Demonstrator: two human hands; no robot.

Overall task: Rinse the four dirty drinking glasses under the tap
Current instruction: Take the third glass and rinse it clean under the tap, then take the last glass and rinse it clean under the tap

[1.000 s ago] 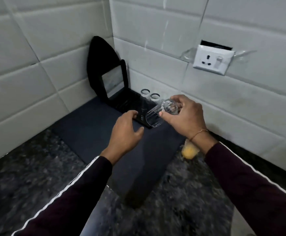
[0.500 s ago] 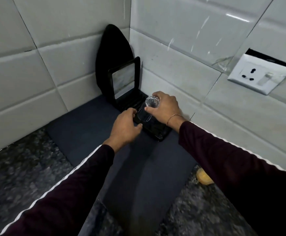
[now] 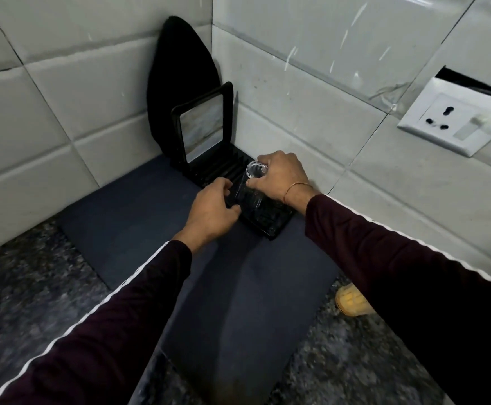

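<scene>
A clear drinking glass stands upside down on a black ridged tray in the corner of the counter. My right hand grips the glass around its upturned base. My left hand lies at the tray's near-left edge beside the glass, fingers curled down onto the tray; what they touch is hidden. No other glasses and no tap are in view.
The tray lies on a dark blue mat over a speckled stone counter. A black-framed mirror and a black curved board lean in the tiled corner. A wall socket is at right, a yellow object under my right sleeve.
My right hand carried the glass from mid-air, tilted, down and back onto the black tray, mouth downward. The left hand followed to the tray's edge. The two glasses seen earlier behind are now out of sight.
</scene>
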